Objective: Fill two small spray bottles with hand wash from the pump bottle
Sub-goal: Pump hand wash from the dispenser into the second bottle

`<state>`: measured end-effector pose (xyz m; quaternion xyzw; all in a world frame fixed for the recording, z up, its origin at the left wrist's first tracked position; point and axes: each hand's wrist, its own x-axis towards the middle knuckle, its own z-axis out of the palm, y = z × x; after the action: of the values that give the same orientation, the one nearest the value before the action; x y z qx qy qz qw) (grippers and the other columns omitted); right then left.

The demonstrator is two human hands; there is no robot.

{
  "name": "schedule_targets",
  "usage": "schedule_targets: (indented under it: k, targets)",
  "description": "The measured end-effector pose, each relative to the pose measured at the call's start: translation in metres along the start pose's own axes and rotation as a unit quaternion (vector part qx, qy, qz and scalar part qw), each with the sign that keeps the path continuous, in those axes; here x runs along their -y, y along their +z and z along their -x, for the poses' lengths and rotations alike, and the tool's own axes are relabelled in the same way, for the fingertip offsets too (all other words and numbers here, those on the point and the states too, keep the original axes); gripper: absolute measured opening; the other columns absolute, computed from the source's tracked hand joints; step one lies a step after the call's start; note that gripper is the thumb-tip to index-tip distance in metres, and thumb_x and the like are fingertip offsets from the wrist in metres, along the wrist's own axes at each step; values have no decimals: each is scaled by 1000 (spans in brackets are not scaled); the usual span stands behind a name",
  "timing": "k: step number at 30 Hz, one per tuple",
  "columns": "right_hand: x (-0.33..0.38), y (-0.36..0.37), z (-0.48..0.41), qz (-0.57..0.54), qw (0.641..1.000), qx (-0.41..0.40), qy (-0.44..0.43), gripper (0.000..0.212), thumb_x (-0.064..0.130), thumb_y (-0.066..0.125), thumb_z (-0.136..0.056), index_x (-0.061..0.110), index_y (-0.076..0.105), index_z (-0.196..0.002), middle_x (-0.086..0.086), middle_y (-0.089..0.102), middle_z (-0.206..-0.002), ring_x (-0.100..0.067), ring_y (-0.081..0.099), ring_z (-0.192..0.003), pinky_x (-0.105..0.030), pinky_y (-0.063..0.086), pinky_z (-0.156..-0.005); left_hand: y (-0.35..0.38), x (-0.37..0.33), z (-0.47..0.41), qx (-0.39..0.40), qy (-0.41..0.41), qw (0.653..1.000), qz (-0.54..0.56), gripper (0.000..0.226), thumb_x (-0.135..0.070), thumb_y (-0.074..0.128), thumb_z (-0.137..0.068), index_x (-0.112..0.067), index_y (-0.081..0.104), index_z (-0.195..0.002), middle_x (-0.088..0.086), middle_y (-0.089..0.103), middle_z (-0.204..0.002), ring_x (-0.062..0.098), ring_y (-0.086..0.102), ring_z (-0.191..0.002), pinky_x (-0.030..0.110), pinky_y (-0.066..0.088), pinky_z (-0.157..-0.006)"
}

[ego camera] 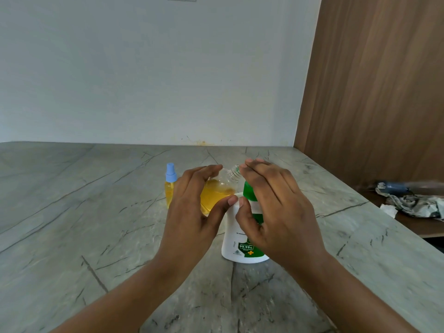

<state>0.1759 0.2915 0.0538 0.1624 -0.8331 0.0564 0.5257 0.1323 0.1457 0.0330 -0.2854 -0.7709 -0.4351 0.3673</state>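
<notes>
One pump bottle (230, 236) stands upright on the counter (96, 212), white with a green label. The only writing that can be read is "99.99%" in white on a green shield, with an orange plus sign under it. The smaller print beside it is too fine to read, and no brand name can be made out. Its green pump head (248, 192) shows between the thumb and forefinger of the right hand (276, 207).

There are two spray bottles, both with yellow liquid inside. The open bottle (216, 195) has no cap. It is tilted just left of the pump head, with its bare threaded neck pointing up and toward that head. The left hand (192, 212) holds it, with the fingers over the far side and the thumb curved along the near side. The thumb tip is next to the pump bottle's shoulder. The capped bottle (170, 188) stands upright farther left of the pump bottle and behind the left hand. It has a light blue spray top and no readable label.

The right hand's fingers are straight and loosely spread over the pump head. Its thumb lies at the pump bottle's shoulder, but it is unclear whether the fingers press the head.

Well to the right of the pump bottle, past the counter's edge, one crumpled cloth (415, 205) lies on a lower wooden surface. A wooden panel (372, 92) rises behind it.
</notes>
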Motion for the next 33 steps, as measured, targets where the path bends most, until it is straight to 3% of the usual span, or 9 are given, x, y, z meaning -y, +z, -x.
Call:
schedule_targets:
  k: [9, 15, 25, 33]
  targets:
    - [0, -4, -5, -8, 1000, 5, -10, 43, 22, 49, -86, -4, 59, -118, -16, 62, -115, -22, 45, -113, -25, 33, -98, 0, -4, -3, -8, 1, 1000, 12, 42, -46, 56, -82, -32, 48, -121, -14, 51, -109, -3, 49, -103, 5, 37, -83]
    - [1, -4, -5, 8, 1000, 7, -4, 44, 26, 48, -86, -2, 60, -119, -14, 62, -116, -20, 45, -114, -20, 33, -95, 0, -5, -4, -13, 1, 1000, 15, 41, -47, 57, -82, -37, 45, -120, -21, 49, -108, -8, 47, -103, 3, 35, -82]
    - [1, 2, 2, -10, 1000, -5, 8, 42, 23, 56, -82, 0, 62, -117, -12, 63, -115, -19, 48, -112, -19, 35, -93, 0, 0, 0, -8, 8, 1000, -6, 44, -45, 57, -82, -24, 50, -121, -14, 50, -111, -5, 47, -102, 5, 36, -83]
    - [1, 4, 5, -3, 1000, -4, 6, 39, 18, 62, -78, 1, 64, -113, -11, 65, -111, -18, 50, -109, -21, 40, -89, 1, 4, 4, -1, -2, 1000, -16, 46, -48, 55, -82, -26, 50, -121, -16, 48, -113, 2, 49, -103, 4, 38, -82]
